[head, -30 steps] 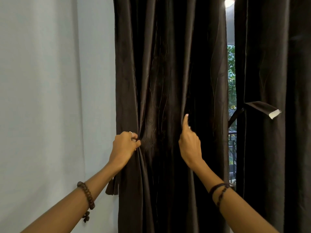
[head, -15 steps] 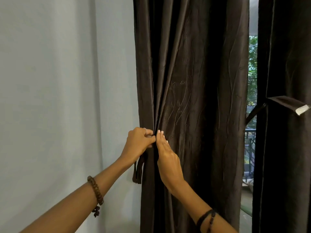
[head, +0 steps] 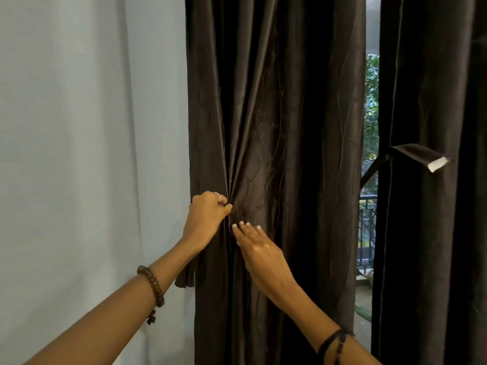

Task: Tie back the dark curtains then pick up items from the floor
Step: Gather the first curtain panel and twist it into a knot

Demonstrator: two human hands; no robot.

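Left hand [head: 207, 217] bunching the left dark curtain [head: 274, 127], right hand [head: 259, 248] flat-fingered just beside it.

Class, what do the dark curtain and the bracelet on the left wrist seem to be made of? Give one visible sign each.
Dark curtain: woven fabric, probably satin-like; soft sheen on folds, fine wrinkles. Bracelet: round brown beads, likely wood; matte finish.

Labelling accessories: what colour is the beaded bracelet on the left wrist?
Brown, wood-like beads on the beaded bracelet; the head view shows it clearly.
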